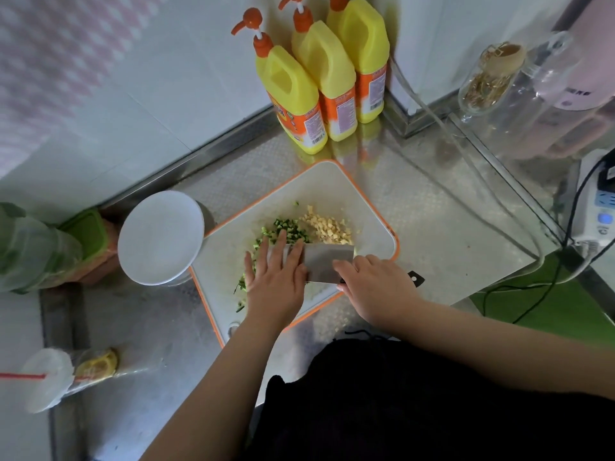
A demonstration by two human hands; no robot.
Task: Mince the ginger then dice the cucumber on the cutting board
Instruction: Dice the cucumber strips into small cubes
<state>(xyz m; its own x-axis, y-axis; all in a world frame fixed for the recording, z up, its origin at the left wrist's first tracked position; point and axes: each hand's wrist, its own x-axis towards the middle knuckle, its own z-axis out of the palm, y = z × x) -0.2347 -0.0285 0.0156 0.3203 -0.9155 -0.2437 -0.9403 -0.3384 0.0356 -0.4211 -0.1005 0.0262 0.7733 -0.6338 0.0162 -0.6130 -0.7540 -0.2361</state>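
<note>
Right hand (376, 287) grip clamps cleaver (327, 262) handle; left hand (276, 277) (fingers flat) presses its steel blade.

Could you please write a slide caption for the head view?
Left hand flat on cleaver, right hand gripping it, over diced cucumber.

Soft, even daylight fills the scene, with no hard shadows. The embossed stainless-steel counter (416, 211) throws pale glare and mirrors the three yellow pump bottles with orange labels (319, 81). The middle is fairly sharp; the edges bend and smear, blurring the clear plastic cup with a red straw (50, 377) and the glass jar (486, 74). The person's black clothing (416, 404) reads nearly featureless.
</note>
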